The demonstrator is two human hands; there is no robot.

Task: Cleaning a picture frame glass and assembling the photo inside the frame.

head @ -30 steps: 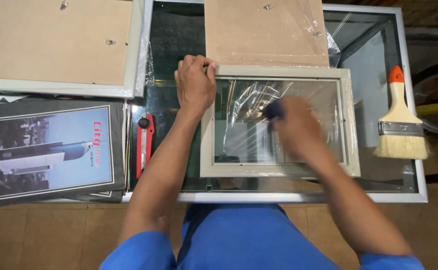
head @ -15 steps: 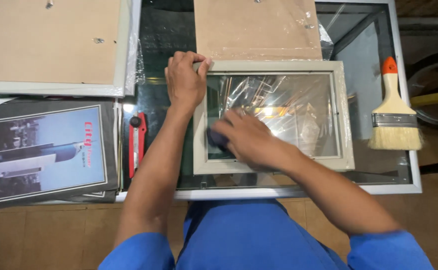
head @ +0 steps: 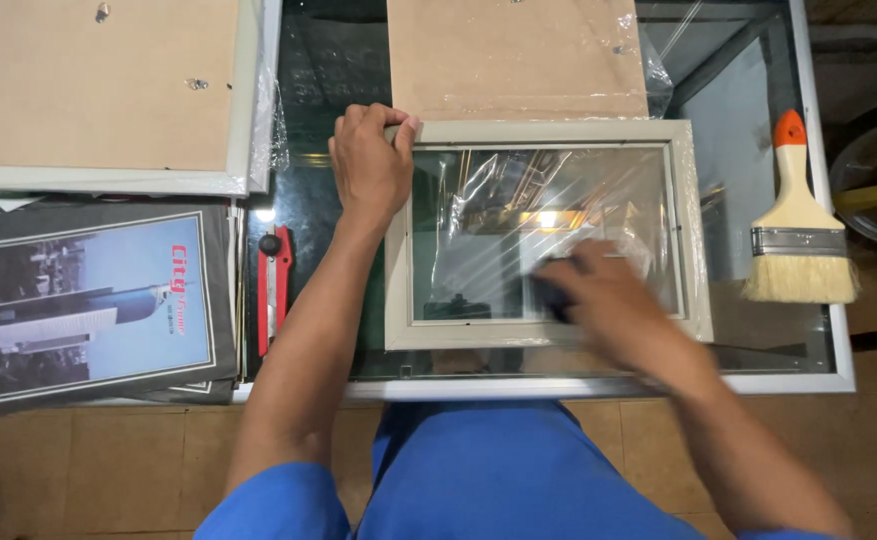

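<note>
Right hand (head: 608, 300) blurred with motion, low on the glass pane (head: 518, 230), curled over something small and dark; cannot tell the grip or what the dark thing is. Flat under it, a pale rectangular picture frame (head: 548, 132) on the glass-topped table (head: 598, 386), the pane glossy and streaked with reflections. Left hand (head: 370, 165) clamped over the frame's top-left corner, fingers folded across the rail, thumb against the outer edge. Just left of that forearm, a red utility knife (head: 274, 290), slim and straight, black knob at its top. Further left, a stack of dark-bordered prints (head: 88, 305), matte, top one showing a tall building against blue. Off to the right, well apart from the frame, a flat paintbrush (head: 796, 235): pale bristles, metal ferrule, wooden handle, orange tip. Beyond the frame, touching its top rail, a brown fibreboard backing (head: 513, 55) under crinkled clear film. Far left, a larger frame lying face down (head: 98, 90), brown board inside a pale rim.
</note>
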